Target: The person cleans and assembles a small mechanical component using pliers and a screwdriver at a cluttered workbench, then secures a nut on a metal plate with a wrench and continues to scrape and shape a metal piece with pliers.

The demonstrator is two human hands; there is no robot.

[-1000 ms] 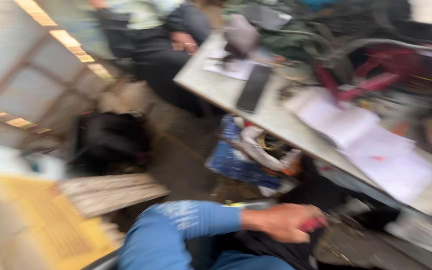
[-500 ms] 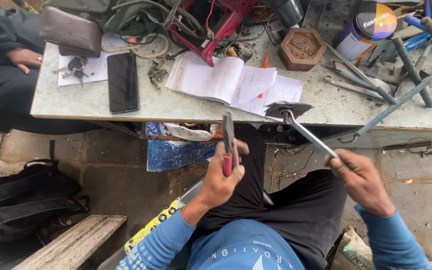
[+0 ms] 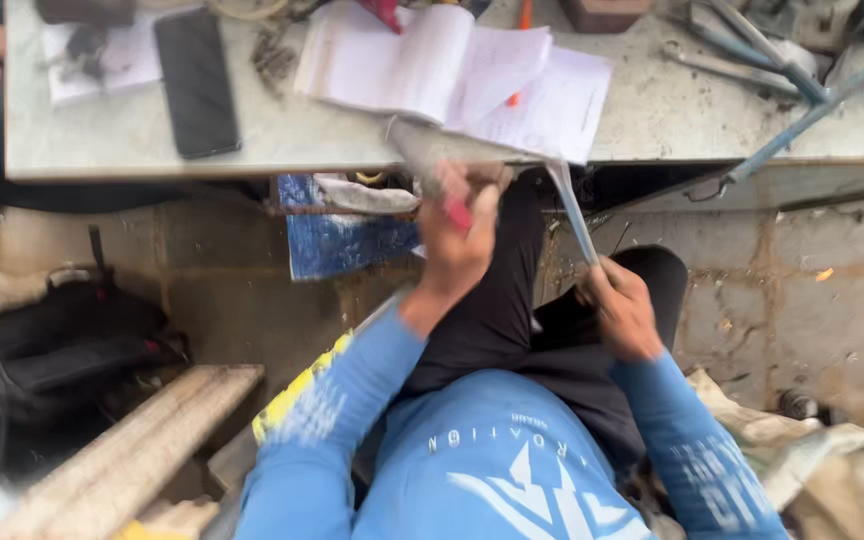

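Grimy workbench [image 3: 672, 110] — black phone [image 3: 196, 82], open paper booklet [image 3: 452, 75], scattered metal tools [image 3: 752, 50].

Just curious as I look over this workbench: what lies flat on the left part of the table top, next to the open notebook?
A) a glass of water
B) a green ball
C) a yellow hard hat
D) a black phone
D: a black phone lies flat, screen up, on the table, left of the open notebook.
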